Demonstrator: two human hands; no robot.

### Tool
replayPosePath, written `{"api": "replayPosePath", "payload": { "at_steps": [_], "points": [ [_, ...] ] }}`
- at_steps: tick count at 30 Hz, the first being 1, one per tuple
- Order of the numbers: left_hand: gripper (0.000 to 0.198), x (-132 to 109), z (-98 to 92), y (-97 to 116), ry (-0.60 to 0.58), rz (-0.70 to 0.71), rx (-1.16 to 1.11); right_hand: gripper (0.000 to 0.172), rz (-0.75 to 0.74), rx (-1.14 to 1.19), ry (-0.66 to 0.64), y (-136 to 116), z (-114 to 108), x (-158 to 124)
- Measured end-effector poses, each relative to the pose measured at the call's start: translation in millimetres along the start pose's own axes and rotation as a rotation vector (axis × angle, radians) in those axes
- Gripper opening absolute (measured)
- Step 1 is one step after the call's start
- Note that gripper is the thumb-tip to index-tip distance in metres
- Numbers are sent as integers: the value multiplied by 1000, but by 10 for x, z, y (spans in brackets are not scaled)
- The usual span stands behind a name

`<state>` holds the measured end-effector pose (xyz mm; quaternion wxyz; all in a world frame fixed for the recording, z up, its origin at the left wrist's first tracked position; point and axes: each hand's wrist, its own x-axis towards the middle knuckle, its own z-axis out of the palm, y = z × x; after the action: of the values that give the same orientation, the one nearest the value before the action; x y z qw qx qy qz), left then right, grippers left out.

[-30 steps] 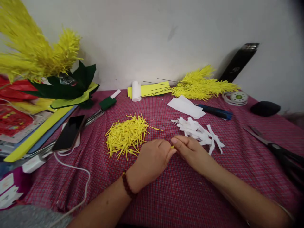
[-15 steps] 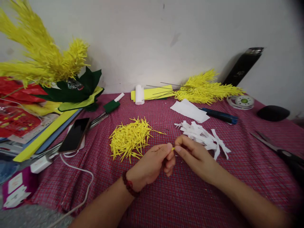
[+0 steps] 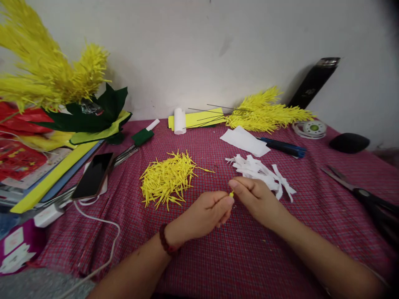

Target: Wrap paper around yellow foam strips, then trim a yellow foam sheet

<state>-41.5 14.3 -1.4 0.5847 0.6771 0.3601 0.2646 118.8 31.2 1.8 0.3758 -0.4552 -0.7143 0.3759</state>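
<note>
1. While left hand (image 3: 205,214) and right hand (image 3: 257,201) meet above cloth (image 3: 218,265), the fingertips of both pinch a tiny yellow twist (image 3: 231,194) between them.
2. Twist: probably near-weightless, soft, easily crushed or torn; best taken by its thin ends.
3. Pile (image 3: 168,178), left: similar yellow pieces, spindly, mid-bulged.
4. Strips (image 3: 254,168), right: white, limp, papery.
5. Cloth: checked, wrinkled.
6. Scissors (image 3: 361,193): metal blades, black handles.

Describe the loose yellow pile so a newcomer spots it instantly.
On the red checked cloth, look beyond and left of the left hand. The yellow pile is short, loose, pointed pieces, unlike bushy yellow plumes by the wall or white strips to its right.
</note>
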Motion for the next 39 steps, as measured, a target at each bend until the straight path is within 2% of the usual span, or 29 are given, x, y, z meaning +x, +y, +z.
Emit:
{"api": "replayPosePath", "payload": {
  "at_steps": [3, 5, 8, 11, 13, 17, 22, 26, 31, 36, 38, 39],
  "points": [
    [33, -12, 44, 3, 113, 40, 293, 49, 40, 51, 22, 16, -8, 2],
    [31, -10, 69, -19, 168, 41, 333, 51, 55, 103, 47, 35, -18, 2],
    [30, 5, 78, -45, 205, 12, 162, 49, 38, 176, 85, 67, -34, 2],
    [30, 20, 64, -29, 218, -39, -24, 40, -25, 224, 78, 92, -43, -2],
    [30, 24, 52, -4, 213, -63, -87, 35, -20, 251, 54, 107, -42, -10],
    [31, 22, 35, 30, 174, -90, -112, 35, 92, 371, 12, 132, -24, -31],
    [35, 25, 9, 9, -4, -120, -248, 19, 96, 550, -14, 101, 2, -22],
    [34, 18, -12, 9, -87, -117, -342, 16, 178, 612, 58, 42, 6, -8],
    [32, -8, 0, 50, -90, -111, -202, 25, 221, 614, 101, 16, 17, 1],
    [30, -6, 42, 60, -38, -103, -142, 24, 211, 560, 156, 26, 18, -13],
    [31, 5, 56, 53, 11, -81, -163, 19, 182, 583, 111, 19, 19, -35],
    [32, 11, 61, 44, 41, -59, -184, 19, 160, 606, 48, 13, 24, -48]
  ]
}}
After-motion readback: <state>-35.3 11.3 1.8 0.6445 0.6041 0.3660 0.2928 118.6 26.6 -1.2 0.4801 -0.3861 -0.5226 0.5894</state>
